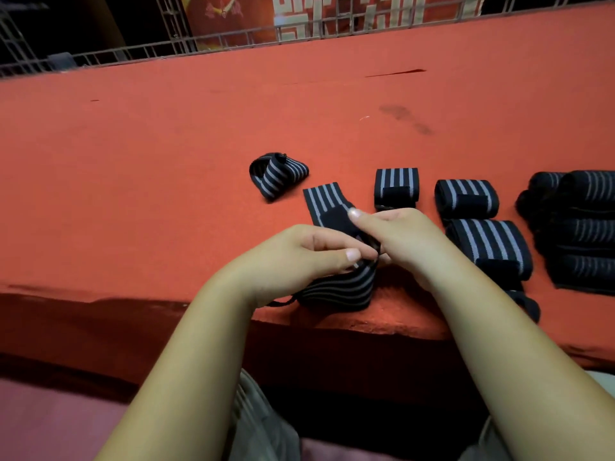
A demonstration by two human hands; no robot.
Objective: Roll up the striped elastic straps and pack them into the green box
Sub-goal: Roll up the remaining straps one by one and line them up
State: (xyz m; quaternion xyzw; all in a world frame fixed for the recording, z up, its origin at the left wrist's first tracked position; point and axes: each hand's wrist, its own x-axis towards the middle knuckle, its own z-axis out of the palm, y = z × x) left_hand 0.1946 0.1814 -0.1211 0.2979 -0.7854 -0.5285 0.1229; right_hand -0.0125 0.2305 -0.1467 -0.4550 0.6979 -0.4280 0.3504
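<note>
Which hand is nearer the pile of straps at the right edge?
Right. The right hand is left of the pile, rolled straps between; the left hand lies farther left. Both grip one strap.

Two bare forearms reach forward and converge, the left grip point(309, 257) curled, thumb and fingers pinching a black, grey-striped elastic strap point(342, 289), the right grip point(402, 241) touching it, thumb pressed on that strap.
</note>
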